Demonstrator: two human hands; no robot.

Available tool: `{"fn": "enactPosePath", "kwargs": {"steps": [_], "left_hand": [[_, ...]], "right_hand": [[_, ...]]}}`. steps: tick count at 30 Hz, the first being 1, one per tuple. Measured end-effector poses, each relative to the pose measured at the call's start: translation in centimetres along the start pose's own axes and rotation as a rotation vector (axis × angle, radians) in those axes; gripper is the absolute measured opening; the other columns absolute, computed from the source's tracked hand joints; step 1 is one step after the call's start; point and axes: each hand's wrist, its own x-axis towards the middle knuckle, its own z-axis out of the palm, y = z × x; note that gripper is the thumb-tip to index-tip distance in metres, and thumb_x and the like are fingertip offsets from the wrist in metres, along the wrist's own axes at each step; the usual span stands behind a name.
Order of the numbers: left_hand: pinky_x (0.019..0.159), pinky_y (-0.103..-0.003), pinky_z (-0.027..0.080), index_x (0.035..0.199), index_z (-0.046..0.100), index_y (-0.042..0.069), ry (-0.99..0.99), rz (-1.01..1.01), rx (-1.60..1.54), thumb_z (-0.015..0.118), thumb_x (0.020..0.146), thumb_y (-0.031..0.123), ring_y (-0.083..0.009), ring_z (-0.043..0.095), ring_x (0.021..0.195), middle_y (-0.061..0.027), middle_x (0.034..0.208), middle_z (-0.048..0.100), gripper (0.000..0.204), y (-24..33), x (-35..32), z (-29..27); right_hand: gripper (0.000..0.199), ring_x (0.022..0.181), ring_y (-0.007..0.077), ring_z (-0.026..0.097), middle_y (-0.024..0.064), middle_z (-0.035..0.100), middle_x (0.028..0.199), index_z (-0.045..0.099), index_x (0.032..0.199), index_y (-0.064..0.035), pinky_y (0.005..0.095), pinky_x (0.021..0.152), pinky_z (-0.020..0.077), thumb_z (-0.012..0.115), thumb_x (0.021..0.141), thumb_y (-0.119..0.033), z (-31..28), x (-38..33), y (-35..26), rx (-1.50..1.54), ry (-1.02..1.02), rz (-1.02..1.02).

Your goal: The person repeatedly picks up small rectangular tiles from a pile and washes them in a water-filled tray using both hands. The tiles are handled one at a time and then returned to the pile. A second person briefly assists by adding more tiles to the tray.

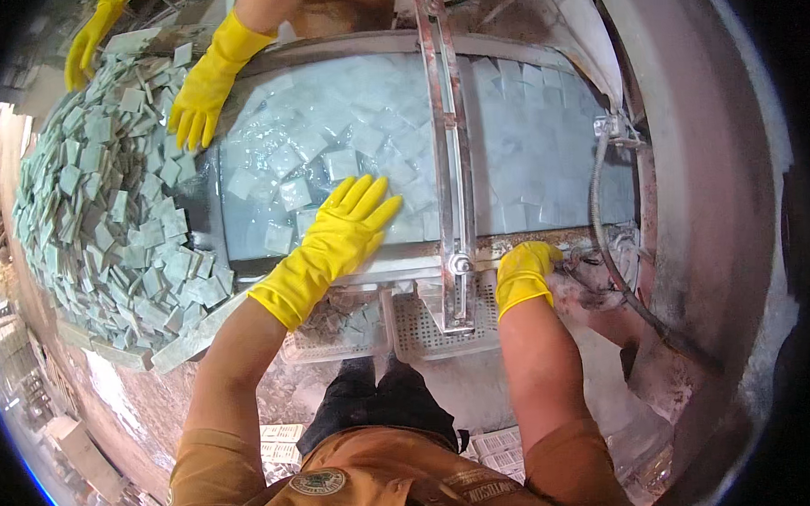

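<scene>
Far left: a heap of small pale-green square tiles (109,201) piled loosely on a side ledge, sloping toward the wet tray, likely kept there so that pieces can be pushed across in handfuls. Above it, two yellow-gloved hands of a co-worker (205,86), fingers spread and pointing down at the seam between heap and tray, apparently feeding tiles over the edge. Next, the wet tray (244,250) itself, its shallow bed covered by tiles lying flat under a film of water, some overlapping near the left, laid more evenly toward the right. Left hand (346,224), in a yellow glove, pressed palm-down on the wet tiles with fingers open and fanned, gripping nothing, seemingly spreading them flat. Just beside it, a metal bar (451,162) crossing the tray from far to near edge, cutting the bed in two and limiting sideways sweep. Below the near rim, a perforated tray (430,328). Right hand (523,271), also gloved, curled closed over the tray's near rim for support. Further right, a grey hose (600,219) and curved drum wall (687,154), little free room there.
</scene>
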Motion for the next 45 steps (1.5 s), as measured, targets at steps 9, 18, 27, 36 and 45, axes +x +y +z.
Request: {"fn": "enactPosePath", "kwargs": {"steps": [9, 18, 27, 36, 45], "left_hand": [[0.13, -0.061, 0.023, 0.168, 0.039, 0.009, 0.173, -0.64, 0.137, 0.074, 0.097, 0.048, -0.0517, 0.036, 0.155, -0.0309, 0.168, 0.041, 0.089, -6.8, -4.5, -1.5], [0.129, -0.069, 0.016, 0.167, 0.036, 0.0, 0.204, -0.684, 0.111, 0.071, 0.096, 0.057, -0.0631, 0.029, 0.154, -0.0428, 0.167, 0.031, 0.098, 2.3, 1.6, 2.7], [0.121, -0.062, 0.038, 0.146, 0.062, 0.003, 0.421, -0.54, 0.12, 0.081, 0.094, 0.03, -0.0542, 0.052, 0.14, -0.0313, 0.151, 0.058, 0.062, -6.0, -0.1, -0.4], [0.119, -0.062, 0.039, 0.104, 0.069, 0.001, 0.654, -0.699, 0.187, 0.088, 0.087, 0.033, -0.0535, 0.057, 0.132, -0.0341, 0.14, 0.064, 0.042, -3.1, 2.5, 3.1], [0.122, -0.062, 0.033, 0.15, 0.06, 0.009, 0.428, -0.862, 0.23, 0.082, 0.093, 0.043, -0.0507, 0.049, 0.143, -0.0295, 0.155, 0.055, 0.07, -7.4, -4.0, -1.8]], "right_hand": [[0.046, 0.14, 0.0437, 0.062, 0.0099, 0.071, 0.148, 0.071, 0.148, -0.0161, 0.0834, 0.104, 0.0415, 0.061, 0.107, -0.034, 0.3, -0.1, -0.3, 0.039, 0.025, 0.032], [0.052, 0.142, 0.05, 0.058, 0.0164, 0.067, 0.152, 0.067, 0.153, -0.0114, 0.0865, 0.104, 0.0398, 0.061, 0.107, -0.035, 1.2, 0.6, -0.8, -0.028, 0.027, 0.02], [0.051, 0.15, 0.0391, 0.053, 0.0078, 0.06, 0.162, 0.062, 0.158, -0.0152, 0.0751, 0.122, 0.0311, 0.054, 0.113, -0.039, 0.7, -0.4, 0.5, 0.087, -0.039, -0.011], [0.05, 0.147, 0.0386, 0.057, 0.0097, 0.063, 0.158, 0.066, 0.154, -0.0158, 0.0786, 0.115, 0.037, 0.059, 0.11, -0.037, 1.8, 3.0, -1.1, 0.071, 0.041, 0.068], [0.048, 0.143, 0.0374, 0.062, 0.0072, 0.067, 0.155, 0.071, 0.149, -0.0206, 0.0769, 0.109, 0.045, 0.059, 0.108, -0.042, -0.4, -3.5, 0.1, -0.062, 0.078, -0.014]]}}
